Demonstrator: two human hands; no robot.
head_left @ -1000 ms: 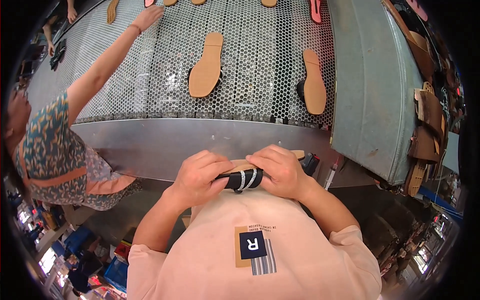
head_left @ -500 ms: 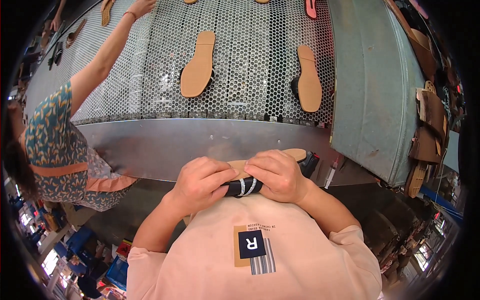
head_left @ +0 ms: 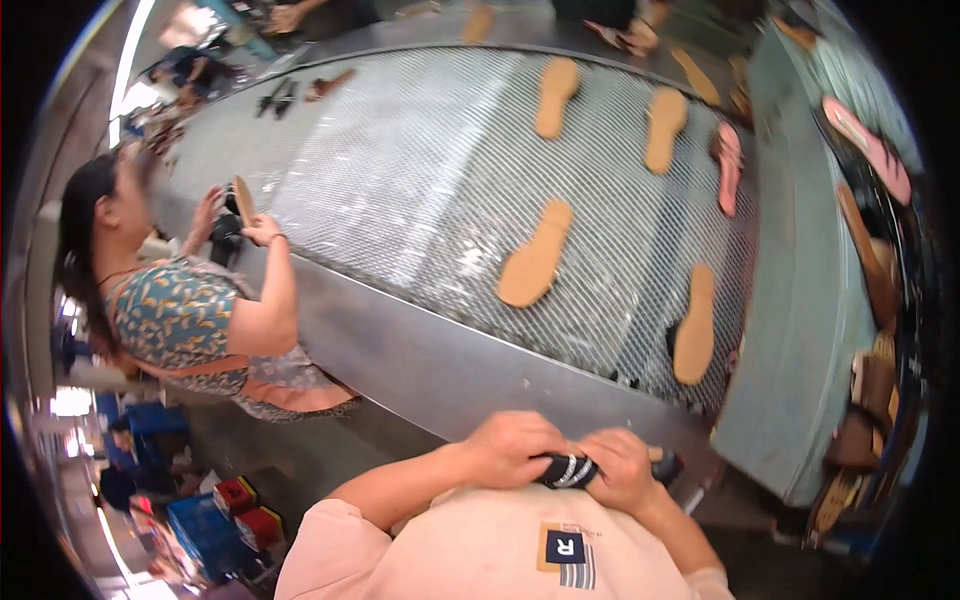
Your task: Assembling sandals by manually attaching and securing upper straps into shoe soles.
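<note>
Head view, only one to go on. Both hands up close against the chest, just above the peach shirt [head_left: 500, 550]. Left hand [head_left: 510, 448] curled over the near end of a black sandal strap with pale stitching [head_left: 566, 470], right hand [head_left: 622, 470] clamped on the other end, so the strap sits pinched between the two, right at the front edge of the metal bench [head_left: 420, 365]. A dark bit poking out past the right hand, probably the rest of the same piece, hard to tell.

Looks like the fiddly working-the-strap stage, folding or pressing it, not yet laying anything down. Fingertips mostly hidden, so no saying exactly what the pinch is doing.

Out on the perforated mesh belt [head_left: 400, 200]: tan insoles lying flat and well apart, one in the middle [head_left: 536, 254], one nearer the right edge [head_left: 695, 325], two more further up [head_left: 556, 95] [head_left: 662, 128], plus a pink sole [head_left: 730, 165] beside them.

Over on the left, a co-worker in a patterned top [head_left: 180, 315] holding a sole and a dark piece at the belt edge, nothing to do with these hands.

Next bit probably calls for a firm two-handed grip and lining the strap up square before it goes anywhere near a sole.
</note>
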